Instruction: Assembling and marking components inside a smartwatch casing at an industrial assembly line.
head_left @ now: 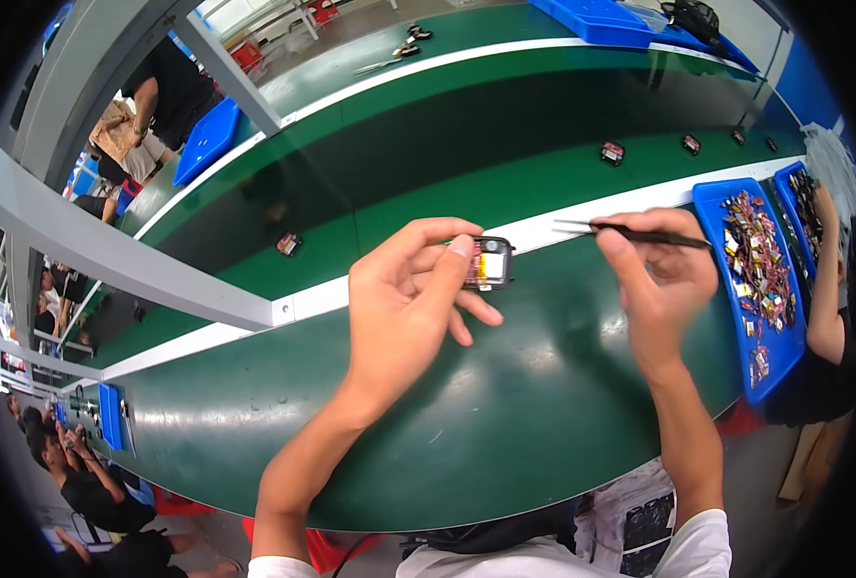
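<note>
Between the thumb and fingers of my left hand (404, 299) is a small black square device housing (490, 265). Its open face shows a white and yellow block and reddish wiring inside. Over to the right, my right hand (664, 279) grips a pair of black tweezers (645, 234), whose thin tips point left toward the housing, apart from it. Both hands are raised above the green worktable (428, 424). Beside my right hand stands a blue tray (770, 371) heaped with small wired parts (760, 255) in white, yellow and red.
Beyond a white rail lies a green conveyor belt (428, 207) carrying several similar housings, among them one device (289, 244) at left and another (612, 152) at right. A grey metal frame (148, 250) rises at the left. A co-worker's arm (828, 279) reaches into a second blue tray (792, 183).
</note>
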A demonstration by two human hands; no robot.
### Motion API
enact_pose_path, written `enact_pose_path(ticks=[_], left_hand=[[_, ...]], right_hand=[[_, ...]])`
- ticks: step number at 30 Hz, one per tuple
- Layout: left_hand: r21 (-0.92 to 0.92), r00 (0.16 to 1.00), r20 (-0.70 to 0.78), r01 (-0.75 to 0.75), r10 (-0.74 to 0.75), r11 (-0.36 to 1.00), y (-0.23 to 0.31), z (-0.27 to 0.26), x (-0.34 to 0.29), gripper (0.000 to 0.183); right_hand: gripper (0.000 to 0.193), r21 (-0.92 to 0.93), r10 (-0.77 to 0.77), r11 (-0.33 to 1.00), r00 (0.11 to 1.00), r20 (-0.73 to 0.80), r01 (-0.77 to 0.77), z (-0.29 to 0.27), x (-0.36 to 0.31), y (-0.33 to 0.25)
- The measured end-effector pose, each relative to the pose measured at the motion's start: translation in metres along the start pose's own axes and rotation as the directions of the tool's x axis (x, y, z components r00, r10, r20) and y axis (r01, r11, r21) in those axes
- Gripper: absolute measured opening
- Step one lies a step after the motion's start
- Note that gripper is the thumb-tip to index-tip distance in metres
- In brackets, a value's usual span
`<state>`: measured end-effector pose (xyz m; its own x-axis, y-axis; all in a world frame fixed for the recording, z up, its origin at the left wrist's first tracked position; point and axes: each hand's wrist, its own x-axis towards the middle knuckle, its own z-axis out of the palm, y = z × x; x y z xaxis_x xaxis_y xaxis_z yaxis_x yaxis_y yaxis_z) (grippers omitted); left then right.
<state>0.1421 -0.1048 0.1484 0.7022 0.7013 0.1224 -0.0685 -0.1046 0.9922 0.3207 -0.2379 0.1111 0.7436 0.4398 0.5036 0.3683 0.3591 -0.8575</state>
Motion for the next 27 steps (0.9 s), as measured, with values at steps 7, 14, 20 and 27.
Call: enact_pose_path(ticks=[7,14,20,27], left_hand=[[-0.005,0.997,0.015,-0.072,0.072,0.997,0.002,0.012,-0.009,0.027],[-0.038,0.985,0.094,-0.143,0.146,0.989,0.003,0.015,-0.017,0.026],[0.025,0.961,0.153,-0.237,0.230,0.971,0.001,0.012,-0.017,0.030],[0.032,0.959,0.166,-0.238,0.230,0.971,0.003,0.013,-0.020,0.029]], right_hand=[[0.025,0.027,-0.427,0.895,0.836,0.344,0.446,0.007,-0.014,-0.016],[0.028,-0.032,-0.415,0.890,0.836,0.358,0.455,0.003,-0.017,-0.023],[0.029,0.004,-0.421,0.893,0.834,0.358,0.449,0.002,-0.015,-0.022],[0.030,0.038,-0.412,0.904,0.846,0.339,0.425,0.003,-0.016,-0.024]])
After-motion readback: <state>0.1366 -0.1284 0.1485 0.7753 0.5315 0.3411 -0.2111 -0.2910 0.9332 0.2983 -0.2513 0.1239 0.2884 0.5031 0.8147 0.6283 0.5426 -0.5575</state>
